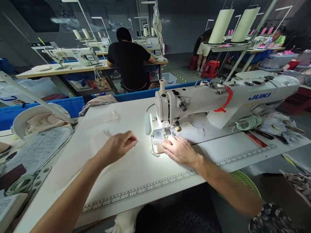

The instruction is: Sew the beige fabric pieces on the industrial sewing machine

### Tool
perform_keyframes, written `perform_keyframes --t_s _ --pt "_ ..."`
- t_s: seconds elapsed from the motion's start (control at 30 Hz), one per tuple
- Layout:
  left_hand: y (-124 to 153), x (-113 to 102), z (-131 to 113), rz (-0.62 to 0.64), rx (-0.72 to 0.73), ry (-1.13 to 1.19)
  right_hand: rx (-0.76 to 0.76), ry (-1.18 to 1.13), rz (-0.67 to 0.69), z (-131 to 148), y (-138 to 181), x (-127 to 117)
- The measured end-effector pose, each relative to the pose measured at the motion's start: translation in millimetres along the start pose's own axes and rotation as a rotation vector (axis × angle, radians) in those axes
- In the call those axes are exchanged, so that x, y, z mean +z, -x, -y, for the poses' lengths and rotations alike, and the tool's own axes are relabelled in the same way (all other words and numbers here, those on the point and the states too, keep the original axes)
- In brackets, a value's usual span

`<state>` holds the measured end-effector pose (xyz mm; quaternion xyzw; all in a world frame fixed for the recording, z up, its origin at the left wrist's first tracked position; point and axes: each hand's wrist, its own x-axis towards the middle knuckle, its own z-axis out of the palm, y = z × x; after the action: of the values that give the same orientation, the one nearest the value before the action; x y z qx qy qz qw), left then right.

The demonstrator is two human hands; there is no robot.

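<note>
My left hand (121, 143) hovers over the white table left of the sewing machine, closed in a pinch. A thin pale strand (138, 140) pokes out from its fingertips. My right hand (181, 149) lies with outstretched fingers beside the needle area, pressing on a small beige fabric piece (158, 148). That piece rests partly over the metal needle plate (156, 136), and my fingers hide its right part. Above them stands the head of the white sewing machine (194, 102), its lamp lighting the spot. Sheer pale fabric (85, 145) is spread on the table's left side.
A printed ruler (145, 191) runs along the table's front edge. Red-handled snips (257, 139) and a coil of pale cord (249, 123) lie at right. Papers (36, 149) cover the left side. A person in black (130, 61) sits at another machine ahead.
</note>
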<state>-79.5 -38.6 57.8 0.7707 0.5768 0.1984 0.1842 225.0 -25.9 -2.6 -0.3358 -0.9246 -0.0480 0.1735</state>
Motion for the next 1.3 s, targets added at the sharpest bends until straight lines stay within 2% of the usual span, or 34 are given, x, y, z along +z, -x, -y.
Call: perform_keyframes --t_s 0.13,0.23,0.33,0.43,0.67,0.8,1.0,1.07,1.3 --pt "-34.8 31.9 -33.8 0.176 0.059 0.026 -0.013 0.018 -0.014 -0.3 -0.3 -0.8" --pt "-49.8 47.8 -38.7 0.247 0.068 0.05 -0.021 0.023 -0.014 -0.1 -0.8 -0.9" --pt "-51.5 54.2 -31.6 0.224 0.05 0.047 -0.012 0.028 0.0 0.9 -1.7 -0.9" --pt "-48.0 57.3 -26.7 0.188 -0.038 0.028 -0.006 0.029 0.019 1.8 -2.3 -1.8" --pt "-48.7 58.1 -36.5 0.152 -0.169 -0.107 0.007 0.028 0.047 2.0 -2.1 -3.3" --pt "-49.6 56.0 -31.3 0.178 -0.163 -0.105 0.022 0.024 0.041 2.0 -2.6 -2.1" --pt "-53.1 60.6 -23.3 0.2 -0.071 0.233 0.039 0.031 0.064 3.5 -3.8 -3.5" --pt "-54.3 64.2 -22.8 0.216 -0.042 0.278 0.04 0.027 0.064 4.0 -4.0 -4.6" --pt "-51.9 74.1 -21.7 0.195 -0.123 0.152 0.046 0.004 0.057 4.5 -3.0 -5.6"
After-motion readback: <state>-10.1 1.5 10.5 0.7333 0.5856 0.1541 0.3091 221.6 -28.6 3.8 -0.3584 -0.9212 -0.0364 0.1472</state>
